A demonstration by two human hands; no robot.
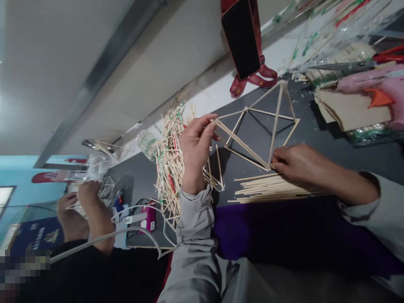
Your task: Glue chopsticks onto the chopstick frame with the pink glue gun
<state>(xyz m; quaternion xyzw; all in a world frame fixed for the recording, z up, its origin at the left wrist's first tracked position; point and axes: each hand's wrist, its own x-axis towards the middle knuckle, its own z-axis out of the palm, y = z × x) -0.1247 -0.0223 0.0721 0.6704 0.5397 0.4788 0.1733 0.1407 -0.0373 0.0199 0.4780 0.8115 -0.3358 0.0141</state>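
A frame of thin wooden sticks (275,122), joined at its corners, stands on the dark table in front of me. My left hand (198,139) pinches its left corner between thumb and fingers. At the near lower corner, my right hand (292,162) has its fingers curled against the joint; they seem to grip the stick ends there. Below the frame lies a row of loose sticks (271,188), partly under my right forearm. Beside my left wrist spreads a big heap of chopsticks (170,164), some with green or red wrapper bits.
A phone (241,40) on a red lanyard is at the back. To the right are a pink glue gun (375,80), cardboard (353,107), scissors (350,66) and plastic packs. A white cable runs past a magenta power adapter (148,219). At left, another person's hands (88,195) work.
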